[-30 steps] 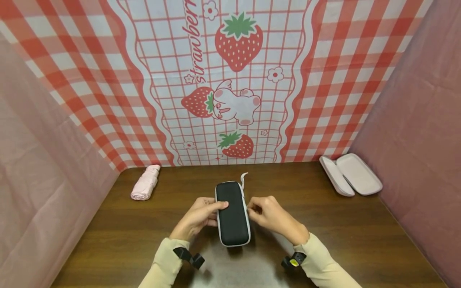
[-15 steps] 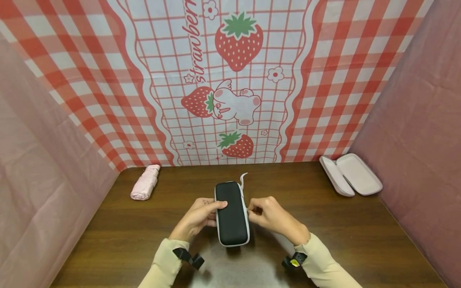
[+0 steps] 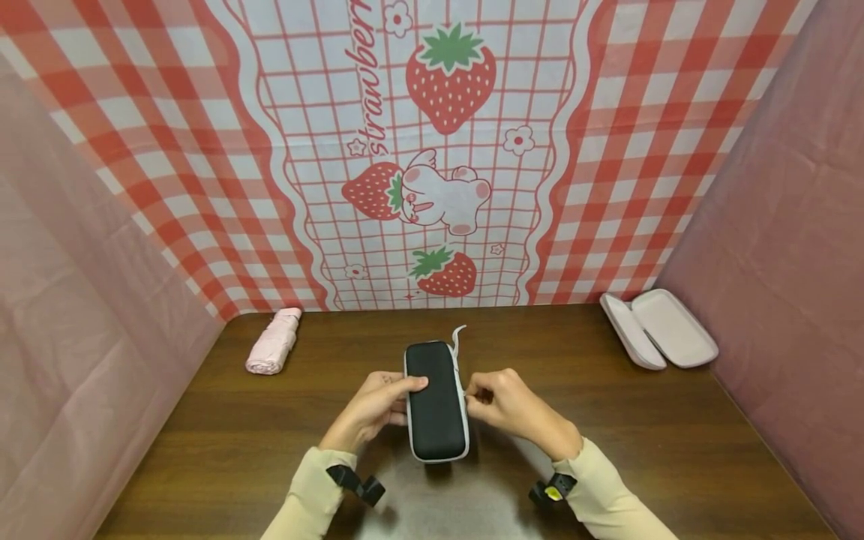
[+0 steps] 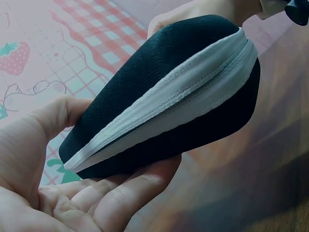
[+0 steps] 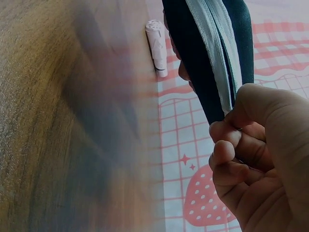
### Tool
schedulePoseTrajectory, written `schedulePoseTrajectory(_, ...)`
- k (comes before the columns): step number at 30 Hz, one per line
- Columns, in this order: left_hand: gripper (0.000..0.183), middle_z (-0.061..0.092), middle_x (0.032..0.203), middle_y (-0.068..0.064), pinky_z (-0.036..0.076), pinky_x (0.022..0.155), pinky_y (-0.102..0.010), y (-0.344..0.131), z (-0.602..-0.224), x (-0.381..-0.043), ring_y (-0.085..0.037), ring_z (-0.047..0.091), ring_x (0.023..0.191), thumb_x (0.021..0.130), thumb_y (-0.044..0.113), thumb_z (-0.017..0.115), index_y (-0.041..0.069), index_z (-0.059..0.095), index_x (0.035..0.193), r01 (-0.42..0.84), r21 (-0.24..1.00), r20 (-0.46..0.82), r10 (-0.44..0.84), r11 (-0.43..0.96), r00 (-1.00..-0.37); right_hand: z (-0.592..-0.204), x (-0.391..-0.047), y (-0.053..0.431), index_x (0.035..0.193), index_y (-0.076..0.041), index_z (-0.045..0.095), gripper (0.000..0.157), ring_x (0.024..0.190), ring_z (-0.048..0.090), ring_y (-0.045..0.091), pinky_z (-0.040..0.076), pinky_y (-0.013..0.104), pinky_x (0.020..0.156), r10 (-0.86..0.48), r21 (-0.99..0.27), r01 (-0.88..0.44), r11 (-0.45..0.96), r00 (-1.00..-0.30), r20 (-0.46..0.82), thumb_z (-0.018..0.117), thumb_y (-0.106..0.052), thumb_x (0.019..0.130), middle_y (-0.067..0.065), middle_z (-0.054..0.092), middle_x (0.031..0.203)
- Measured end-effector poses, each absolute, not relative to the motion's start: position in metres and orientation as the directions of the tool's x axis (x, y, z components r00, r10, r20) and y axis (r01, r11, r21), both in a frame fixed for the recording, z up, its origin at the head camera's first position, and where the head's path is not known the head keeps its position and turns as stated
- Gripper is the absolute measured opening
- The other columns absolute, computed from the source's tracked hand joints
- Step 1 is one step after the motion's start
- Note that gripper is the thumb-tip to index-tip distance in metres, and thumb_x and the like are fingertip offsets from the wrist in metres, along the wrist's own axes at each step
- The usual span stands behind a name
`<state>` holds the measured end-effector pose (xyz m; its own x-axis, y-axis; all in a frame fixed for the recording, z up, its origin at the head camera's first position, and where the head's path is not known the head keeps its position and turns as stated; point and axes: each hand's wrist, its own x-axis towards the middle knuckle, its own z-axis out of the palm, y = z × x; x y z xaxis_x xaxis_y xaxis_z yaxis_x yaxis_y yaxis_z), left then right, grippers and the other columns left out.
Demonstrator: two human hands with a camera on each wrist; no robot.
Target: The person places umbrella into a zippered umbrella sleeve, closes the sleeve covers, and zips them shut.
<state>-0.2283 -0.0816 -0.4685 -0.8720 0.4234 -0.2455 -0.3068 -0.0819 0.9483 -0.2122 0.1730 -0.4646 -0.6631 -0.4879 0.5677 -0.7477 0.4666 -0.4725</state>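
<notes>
A black zippered case [image 3: 437, 409] with pale grey edging is held above the brown table. My left hand [image 3: 374, 403] grips its left side, thumb on the upper face and fingers underneath. At the right edge, thumb and index finger of my right hand [image 3: 506, 403] pinch the zipper pull, itself mostly covered by those fingertips. From the case's far corner sticks up a pale wrist strap [image 3: 456, 343]. Along the case's side runs the white zipper band [image 4: 188, 89] in the left wrist view, with a dark line down its middle. What the case contains is hidden.
A pale pink rolled bundle [image 3: 273, 342] lies at the back left of the table [image 3: 202, 435]. An open pale hard case [image 3: 675, 328], hinged in two halves, sits at the back right. A strawberry-print cloth [image 3: 432, 150] hangs behind, with pink cloths on both sides.
</notes>
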Motion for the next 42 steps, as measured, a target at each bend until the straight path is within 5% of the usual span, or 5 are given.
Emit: schedulePoseTrajectory(42, 0.045, 0.079, 0.087, -0.008, 0.062, 0.068, -0.036, -0.0809, -0.4667, -0.2294, -0.019, 0.077, 0.074, 0.093, 0.024, 0.072, -0.009, 0.065, 0.122, -0.296, 0.952, -0.252, 0.354, -0.075, -0.900, -0.4681, -0.2031, 0.1739, 0.069, -0.016, 0.066, 0.021, 0.058, 0.048, -0.007, 0.042, 0.011, 0.053, -0.509, -0.497, -0.747, 0.441, -0.665, 0.547, 0.070, 0.004, 0.073, -0.012, 0.059, 0.061)
